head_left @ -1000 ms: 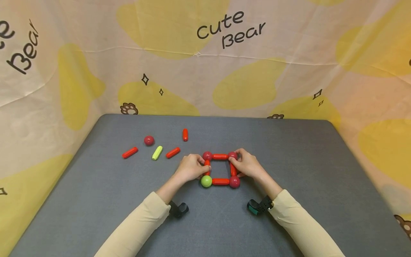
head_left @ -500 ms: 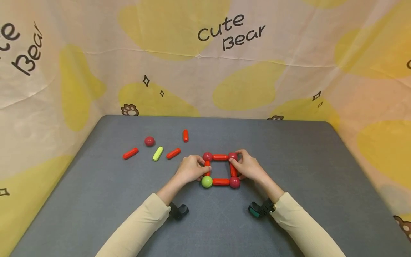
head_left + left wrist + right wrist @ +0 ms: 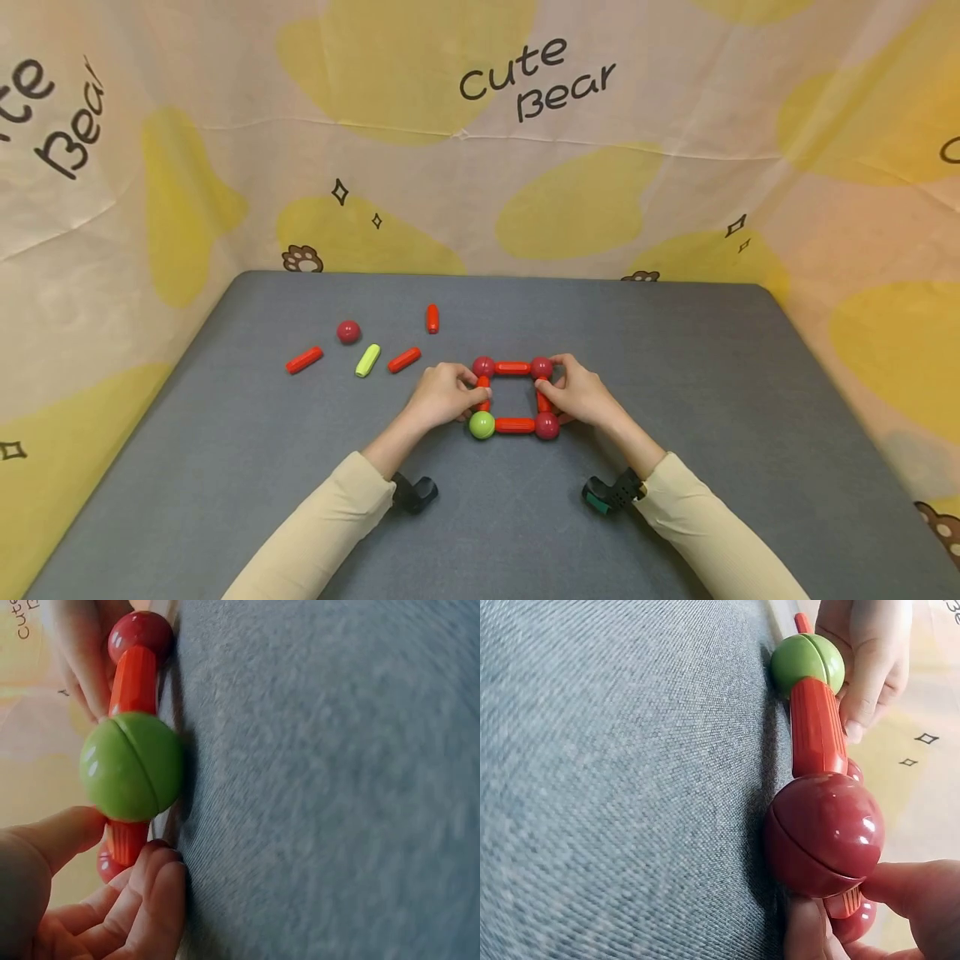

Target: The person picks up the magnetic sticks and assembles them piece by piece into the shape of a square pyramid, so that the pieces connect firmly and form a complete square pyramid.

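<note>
A square frame of red rods and balls lies on the grey table. Its near left corner is a green ball (image 3: pixel 482 425); the other corners are dark red balls, at far left (image 3: pixel 483 367), far right (image 3: pixel 542 367) and near right (image 3: pixel 825 834). My left hand (image 3: pixel 441 392) pinches the left rod (image 3: pixel 127 841) between thumb and fingers, just beyond the green ball. On the opposite side, my right hand (image 3: pixel 587 393) pinches the right rod (image 3: pixel 543 403), which its thumb partly covers. The near rod (image 3: pixel 515 425) and far rod (image 3: pixel 513 367) are untouched.
Loose pieces lie at the back left of the table (image 3: pixel 675 350): a dark red ball (image 3: pixel 348 332), a yellow-green rod (image 3: pixel 367 360), and red rods at left (image 3: pixel 304 360), middle (image 3: pixel 404 360) and back (image 3: pixel 432 318). A patterned cloth (image 3: pixel 420 92) hangs behind.
My right thumb has slid a little nearer along the right rod, away from the far right ball. The left hand and the frame stay practically where they were.
</note>
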### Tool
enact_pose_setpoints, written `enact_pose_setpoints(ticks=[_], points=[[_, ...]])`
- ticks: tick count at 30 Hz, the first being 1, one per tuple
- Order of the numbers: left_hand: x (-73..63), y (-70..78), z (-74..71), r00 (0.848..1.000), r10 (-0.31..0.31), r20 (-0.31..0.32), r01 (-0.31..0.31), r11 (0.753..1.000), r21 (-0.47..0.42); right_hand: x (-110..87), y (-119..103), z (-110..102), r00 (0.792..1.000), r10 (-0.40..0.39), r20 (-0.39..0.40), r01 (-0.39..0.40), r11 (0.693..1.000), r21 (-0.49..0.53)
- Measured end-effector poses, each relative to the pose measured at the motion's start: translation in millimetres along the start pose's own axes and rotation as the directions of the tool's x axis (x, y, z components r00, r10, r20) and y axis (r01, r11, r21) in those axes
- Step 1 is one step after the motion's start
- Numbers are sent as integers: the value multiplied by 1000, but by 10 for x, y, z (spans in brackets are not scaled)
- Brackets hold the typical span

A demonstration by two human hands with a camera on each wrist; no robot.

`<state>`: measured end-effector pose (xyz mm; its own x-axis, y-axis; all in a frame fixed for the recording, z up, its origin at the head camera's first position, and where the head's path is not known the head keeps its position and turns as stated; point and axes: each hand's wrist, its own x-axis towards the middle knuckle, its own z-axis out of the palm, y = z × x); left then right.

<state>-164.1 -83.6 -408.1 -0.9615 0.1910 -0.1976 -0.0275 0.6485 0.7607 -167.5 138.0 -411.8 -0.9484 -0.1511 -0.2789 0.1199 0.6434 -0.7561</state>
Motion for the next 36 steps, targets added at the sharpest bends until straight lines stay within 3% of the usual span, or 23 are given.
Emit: enact_pose_setpoints(ticks=[6,11,15,18,22,25,28,36], points=[[-9,-54,-141,994,61,-89,-56,997,53,6,11,8,1000,3,5,-3,1000,14],[-14,-117,-324,977,88,-193,-69,992,103,6,17,12,1000,7,2,-7,1000,8],[-13,-155,-474,947,109,-303,-88,993,84,5,20,11,1000,7,2,-7,1000,2],[4,-197,-552,914,127,-386,-116,992,52,6,24,11,1000,4,0,-4,1000,-3],[38,-262,-593,872,130,-471,-135,991,25,6,25,12,1000,5,-2,-5,1000,-8],[61,-307,-586,855,107,-507,-123,992,1,1,23,13,1000,8,-2,-8,1000,-6],[81,-357,-569,853,74,-517,-96,995,-15,-3,22,13,1000,9,-4,-9,1000,-5],[140,-492,-527,874,33,-485,-22,999,30,-2,31,23,1000,12,-5,-12,1000,-5]])
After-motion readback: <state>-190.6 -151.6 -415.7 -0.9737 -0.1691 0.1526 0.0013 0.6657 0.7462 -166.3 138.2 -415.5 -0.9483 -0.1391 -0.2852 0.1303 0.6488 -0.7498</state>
